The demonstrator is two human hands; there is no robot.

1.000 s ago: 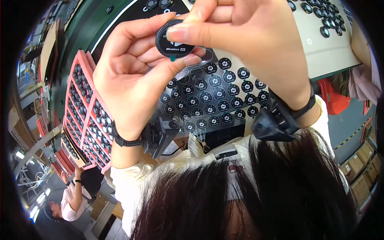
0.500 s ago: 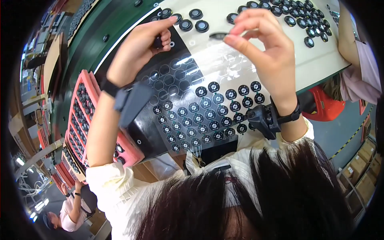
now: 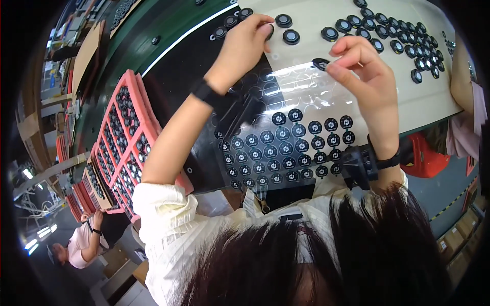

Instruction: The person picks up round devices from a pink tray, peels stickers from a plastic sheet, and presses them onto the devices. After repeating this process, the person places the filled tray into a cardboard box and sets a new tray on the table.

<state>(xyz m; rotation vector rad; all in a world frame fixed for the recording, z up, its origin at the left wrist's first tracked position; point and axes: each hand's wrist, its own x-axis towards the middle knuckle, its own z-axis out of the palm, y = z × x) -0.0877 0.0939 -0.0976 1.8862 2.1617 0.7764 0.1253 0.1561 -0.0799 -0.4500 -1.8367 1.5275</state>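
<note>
left hand [image 3: 244, 48] stretched forward over the pale work surface [image 3: 434, 102], fingertips bunched and pressed down on a round black disc part [image 3: 269, 29] at the near end of a loose row of such discs [image 3: 357, 23]; only a sliver of that disc visible under the fingers. black wristband [image 3: 203, 92] on the left wrist.

right hand [image 3: 365, 76] held a little nearer, thumb and forefinger pinched on the edge of a small round black sticker [image 3: 320, 64], remaining fingers curled loosely behind. sticker raised just above the glossy transparent backing sheet [image 3: 291, 92], over the stretch of sheet already stripped, faint empty circles there. further down the same sheet, rows of round black stickers with white marks [image 3: 286, 153], lying between the two forearms. dark wrist strap with a small black device [image 3: 360, 166] on the right wrist.

more black discs scattered toward the upper right of the pale surface [image 3: 403, 41], well apart from both hands. to the left, pink trays [image 3: 122, 137] stacked at a tilt, compartments filled with small dark round parts. green conveyor belt [image 3: 153, 25] beyond the black mat. dark hair [image 3: 316, 255] and cream sleeve [image 3: 163, 214] filling the lower edge. another person [image 3: 81, 239] in a light top at lower left, an arm in pale pink [image 3: 462, 97] at the right rim.
</note>
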